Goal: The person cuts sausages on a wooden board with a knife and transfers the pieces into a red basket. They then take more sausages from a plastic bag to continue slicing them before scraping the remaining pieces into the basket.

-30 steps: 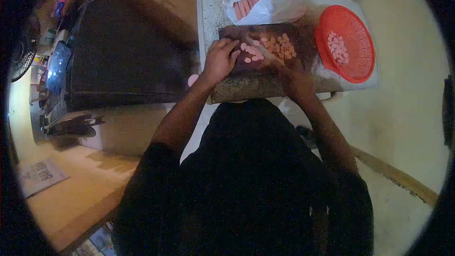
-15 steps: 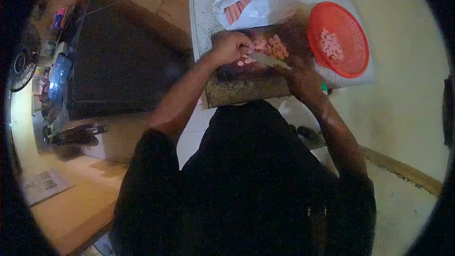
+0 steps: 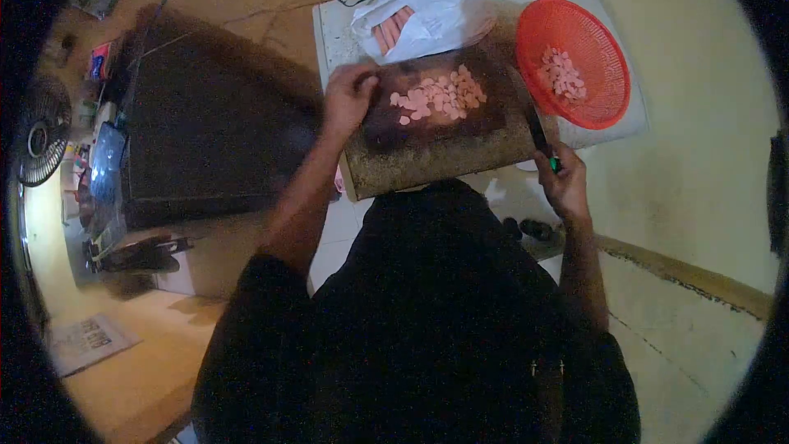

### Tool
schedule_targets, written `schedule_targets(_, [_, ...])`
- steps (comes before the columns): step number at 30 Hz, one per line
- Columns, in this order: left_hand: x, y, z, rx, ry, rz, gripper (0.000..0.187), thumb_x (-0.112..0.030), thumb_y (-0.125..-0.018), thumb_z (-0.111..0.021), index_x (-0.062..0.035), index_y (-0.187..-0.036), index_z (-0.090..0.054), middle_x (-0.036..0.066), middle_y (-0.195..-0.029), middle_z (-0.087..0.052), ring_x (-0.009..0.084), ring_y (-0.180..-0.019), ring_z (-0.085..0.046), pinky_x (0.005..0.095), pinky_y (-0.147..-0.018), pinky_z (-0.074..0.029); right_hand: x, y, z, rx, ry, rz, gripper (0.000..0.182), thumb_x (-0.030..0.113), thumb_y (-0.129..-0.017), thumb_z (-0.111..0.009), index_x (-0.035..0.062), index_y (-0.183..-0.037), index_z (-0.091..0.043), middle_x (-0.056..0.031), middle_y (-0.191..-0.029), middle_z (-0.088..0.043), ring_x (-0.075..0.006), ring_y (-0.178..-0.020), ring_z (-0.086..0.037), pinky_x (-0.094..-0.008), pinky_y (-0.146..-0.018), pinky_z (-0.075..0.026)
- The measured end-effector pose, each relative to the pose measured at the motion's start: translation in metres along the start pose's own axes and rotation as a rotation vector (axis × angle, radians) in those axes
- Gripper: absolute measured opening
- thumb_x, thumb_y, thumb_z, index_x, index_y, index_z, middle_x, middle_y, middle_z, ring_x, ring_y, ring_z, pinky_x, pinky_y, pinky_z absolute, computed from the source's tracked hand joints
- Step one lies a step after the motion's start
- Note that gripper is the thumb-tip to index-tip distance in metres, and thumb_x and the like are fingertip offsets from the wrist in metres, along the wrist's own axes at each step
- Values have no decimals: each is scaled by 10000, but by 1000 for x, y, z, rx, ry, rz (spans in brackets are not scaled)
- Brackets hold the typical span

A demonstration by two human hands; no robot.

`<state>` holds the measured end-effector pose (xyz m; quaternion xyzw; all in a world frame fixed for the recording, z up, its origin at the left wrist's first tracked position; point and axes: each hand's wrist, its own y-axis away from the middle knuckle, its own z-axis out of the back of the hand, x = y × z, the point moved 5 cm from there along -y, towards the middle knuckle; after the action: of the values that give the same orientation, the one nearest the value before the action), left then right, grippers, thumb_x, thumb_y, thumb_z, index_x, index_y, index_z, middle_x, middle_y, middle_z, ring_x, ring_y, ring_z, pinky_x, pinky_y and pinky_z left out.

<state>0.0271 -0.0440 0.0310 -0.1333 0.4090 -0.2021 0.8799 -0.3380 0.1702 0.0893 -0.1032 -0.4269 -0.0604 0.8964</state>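
Note:
My right hand [image 3: 565, 185] is closed round the green handle of a knife [image 3: 536, 127], its dark blade pointing up and away along the right side of the board. My left hand [image 3: 349, 99] is at the left edge of the dark cutting board [image 3: 485, 123], fingers loosely curled and thumb apart, with nothing visible in it. Many thin pink sausage slices [image 3: 440, 99] lie spread over the board between my hands. Behind them, whole sausages [image 3: 393, 30] show in the mouth of a white plastic bag [image 3: 440, 12].
A red plastic basket [image 3: 612, 66] holding more slices [image 3: 563, 74] stands to the right of the board. Everything rests on a low, pale table [image 3: 329, 29] with a worn, stained front. A large dark box-like piece [image 3: 222, 123] is at the left, and a wall [image 3: 690, 156] at the right.
My left hand has left the slices and moved left to the board's edge. My right hand has drawn the knife away to the right, and the slices lie uncovered.

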Motion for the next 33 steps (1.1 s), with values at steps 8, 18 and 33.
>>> schedule_targets(8, [26,73,-28,317,561,706,447,-181,-969,-600,48,-1338,-497,138,-1263,-612,251,-1130,-569,379,-997,-424,-47,17,8,-217,-198,-117,208,162,-958,-645,16,-1105,-642,41,-696,-541,-41,-577,-478,-217,-505,-391])
schedule_targets(18, [-28,79,-2,-96,893,856,228,-140,-940,-655,-53,-1107,-526,86,-1078,-625,213,-977,-595,385,-877,-482,-84,57,63,-390,-306,-273,227,145,-937,-676,9,-1116,-646,2,-814,-585,-57,-608,-520,-230,-531,-449])
schedule_targets(33, [-215,-139,1,213,967,443,365,-198,-896,-679,-11,-1161,-511,122,-1049,-647,213,-906,-646,355,-780,-546,-21,60,102,-252,-562,-350,381,234,-1020,-538,50,-1353,-513,27,-788,-541,-60,-624,-502,-230,-558,-448])
